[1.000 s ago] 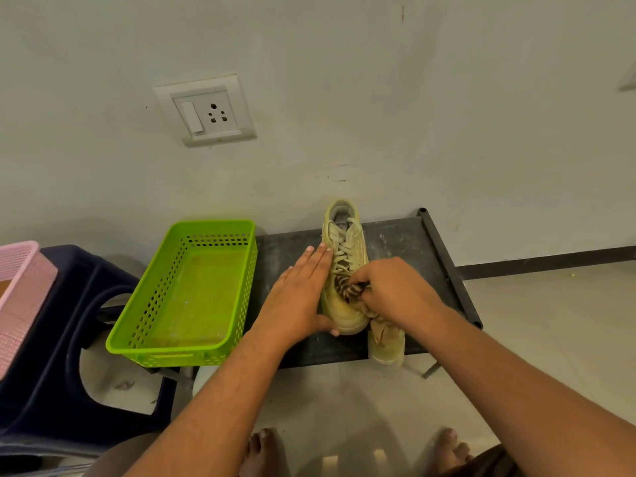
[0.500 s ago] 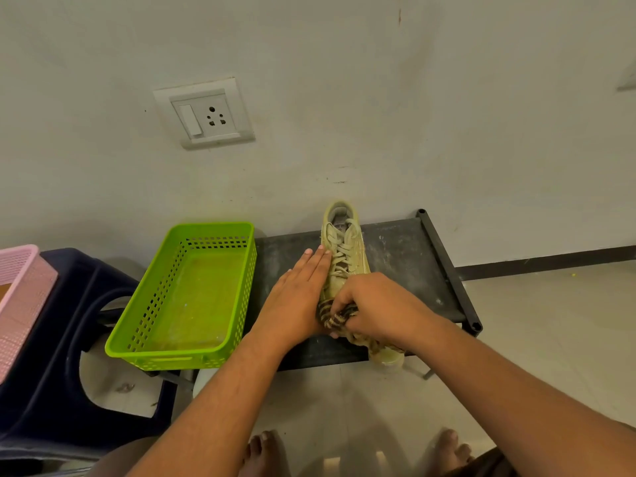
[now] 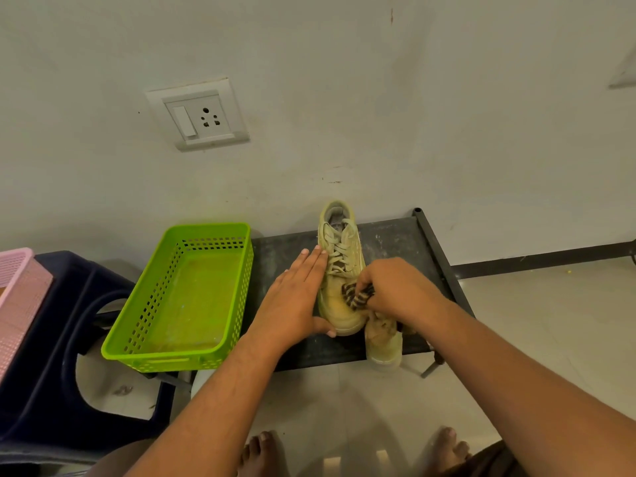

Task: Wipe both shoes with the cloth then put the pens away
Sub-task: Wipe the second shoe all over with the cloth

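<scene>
Where the dark desk (image 3: 389,235) ends nearest you, the 2nd shoe (image 3: 383,346) pokes over its edge. Just behind, your R hand (image 3: 395,290), fingers curled, pinches the striped cloth (image 3: 356,296) on the toe of the 1st shoe (image 3: 340,266). Your L hand (image 3: 296,297) lies flat against its side, fingers straight. A green basket (image 3: 210,228) sits at L.

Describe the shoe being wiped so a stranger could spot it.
Find the dark rack beside the green basket. Of two yellow shoes, the wiped shoe lies nearer the wall, laces showing. Unlike the other shoe overhanging the front edge, it has the left hand beside it and a striped cloth on its toe.
</scene>
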